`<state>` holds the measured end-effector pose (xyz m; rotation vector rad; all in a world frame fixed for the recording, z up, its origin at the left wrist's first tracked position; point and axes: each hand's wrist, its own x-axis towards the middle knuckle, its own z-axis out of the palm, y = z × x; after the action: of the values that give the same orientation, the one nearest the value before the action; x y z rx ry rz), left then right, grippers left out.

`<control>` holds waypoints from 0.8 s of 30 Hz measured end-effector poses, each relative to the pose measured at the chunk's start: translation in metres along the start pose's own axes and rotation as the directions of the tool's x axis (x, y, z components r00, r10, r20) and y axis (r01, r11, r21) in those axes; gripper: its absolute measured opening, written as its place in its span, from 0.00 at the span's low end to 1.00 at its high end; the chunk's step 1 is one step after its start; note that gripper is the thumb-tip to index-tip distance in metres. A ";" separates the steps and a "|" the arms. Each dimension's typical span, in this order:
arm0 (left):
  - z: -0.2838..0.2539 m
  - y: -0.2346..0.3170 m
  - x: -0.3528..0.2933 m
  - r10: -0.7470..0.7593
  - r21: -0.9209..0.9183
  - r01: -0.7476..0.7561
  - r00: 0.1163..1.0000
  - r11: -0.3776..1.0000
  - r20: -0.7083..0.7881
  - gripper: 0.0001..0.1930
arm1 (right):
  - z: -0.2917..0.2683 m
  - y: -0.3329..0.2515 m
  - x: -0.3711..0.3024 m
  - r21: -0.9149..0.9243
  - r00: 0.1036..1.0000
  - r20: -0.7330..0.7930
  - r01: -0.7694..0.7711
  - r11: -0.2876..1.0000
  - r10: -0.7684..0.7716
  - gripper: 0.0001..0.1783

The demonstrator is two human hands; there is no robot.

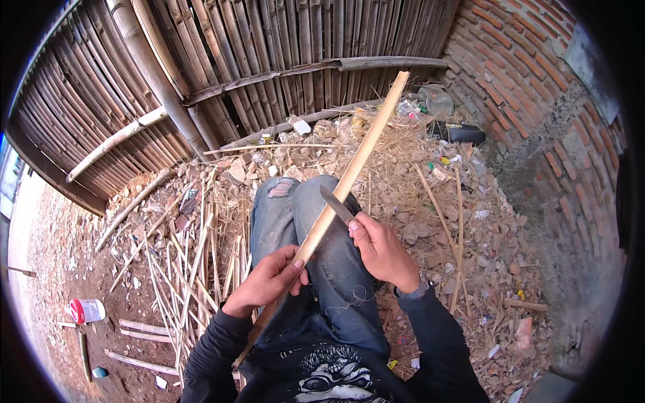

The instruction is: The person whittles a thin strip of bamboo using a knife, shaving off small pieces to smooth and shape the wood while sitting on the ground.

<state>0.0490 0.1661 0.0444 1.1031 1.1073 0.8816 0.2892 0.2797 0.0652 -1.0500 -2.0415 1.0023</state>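
Note:
A long, pale split bamboo strip (365, 148) slants across my lap, its far end up and to the right, its near end running down past my left forearm. My left hand (276, 276) is closed around its lower part, thumb on top. In my right hand (382, 249) is a knife (336, 205), gripped by a handle that the fingers hide. Its grey blade lies across the strip at about knee height, pointing up and left. Under the strip are my knees in worn blue jeans (274, 218).
Several split bamboo strips (195, 269) lie piled at my left. Beyond them is a clear container with a red lid (86, 311). Rubble and straw cover the ground ahead and right, with a black case (463, 133) there. A bamboo wall (282, 40) and brick wall (531, 67) enclose the place.

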 end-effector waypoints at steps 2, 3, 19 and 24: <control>0.004 0.001 0.012 0.001 -0.020 -0.001 1.000 1.000 0.005 0.11 | -0.005 -0.011 -0.008 -0.112 0.995 0.099 0.015 0.994 -0.004 0.23; 0.006 0.002 0.017 -0.004 -0.034 0.004 1.000 0.999 0.003 0.11 | -0.005 -0.012 -0.011 -0.121 0.995 0.100 0.014 0.993 -0.002 0.23; 0.025 -0.011 0.023 -0.025 -0.097 0.009 0.986 0.995 -0.163 0.14 | 0.023 0.014 -0.017 -0.550 0.982 0.158 0.172 0.817 -0.100 0.33; 0.025 -0.021 0.007 -0.053 -0.160 0.025 0.983 0.987 -0.175 0.14 | 0.024 0.020 -0.013 -0.573 0.967 0.140 0.253 0.779 -0.211 0.30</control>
<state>0.0750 0.1614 0.0240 0.8823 1.1817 1.0342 0.2843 0.2690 0.0336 -1.0210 -2.5436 0.2648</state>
